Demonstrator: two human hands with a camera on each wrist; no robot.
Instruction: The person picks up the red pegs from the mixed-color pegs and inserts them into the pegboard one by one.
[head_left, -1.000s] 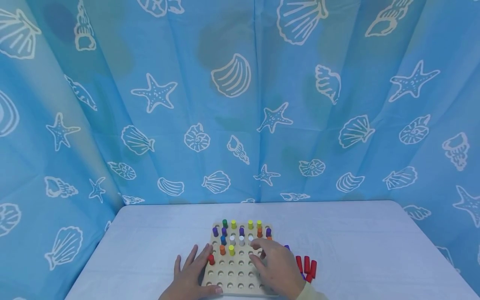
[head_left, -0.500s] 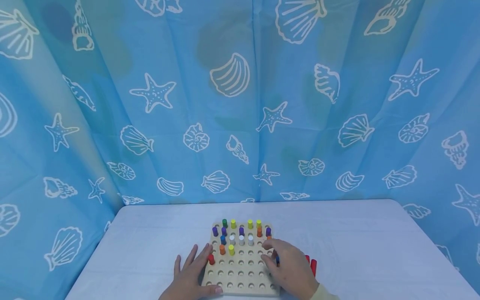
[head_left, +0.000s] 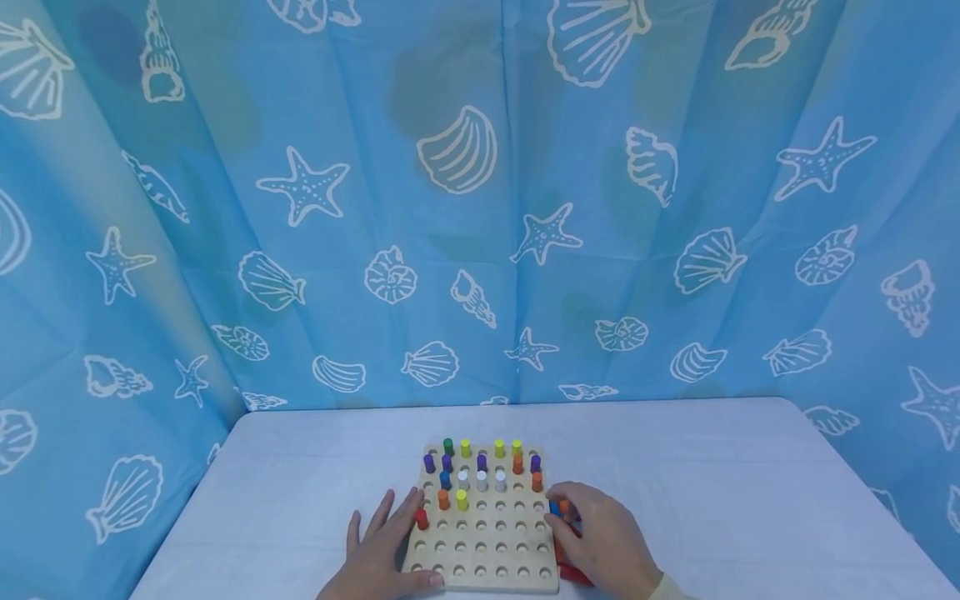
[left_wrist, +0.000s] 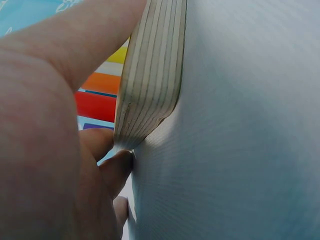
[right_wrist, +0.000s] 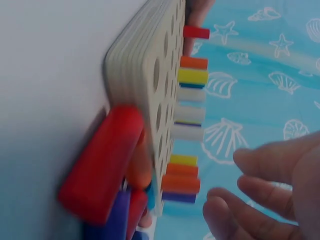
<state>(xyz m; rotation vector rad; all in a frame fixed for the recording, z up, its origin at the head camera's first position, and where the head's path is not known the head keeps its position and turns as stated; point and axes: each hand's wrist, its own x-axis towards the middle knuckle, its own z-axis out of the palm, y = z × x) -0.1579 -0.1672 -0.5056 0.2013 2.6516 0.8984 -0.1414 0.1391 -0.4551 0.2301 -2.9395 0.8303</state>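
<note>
A wooden pegboard (head_left: 491,560) lies on the table with coloured pegs upright in its far rows. My left hand (head_left: 378,550) rests along its left edge, fingers spread, thumb by the near corner. Close to those fingers stands a red peg (head_left: 422,519), with an orange peg (head_left: 443,500) and a yellow peg (head_left: 462,500) a row farther. My right hand (head_left: 603,537) hovers past the board's right edge, over loose pegs it partly hides. In the right wrist view its thumb and fingertips (right_wrist: 220,217) are apart, holding nothing. A loose red peg (right_wrist: 102,165) leans near the board's corner there.
Loose purple (right_wrist: 112,217) and orange (right_wrist: 139,165) pegs lie beside the board with the red one. Several white pegs (head_left: 482,481) stand in the third row. The white table (head_left: 720,483) extends to both sides, and a blue seashell curtain (head_left: 450,208) hangs behind it.
My right hand has moved right, from beside a white peg on the board to over the loose pegs. The white peg stays upright in its hole. My left hand has not moved.
</note>
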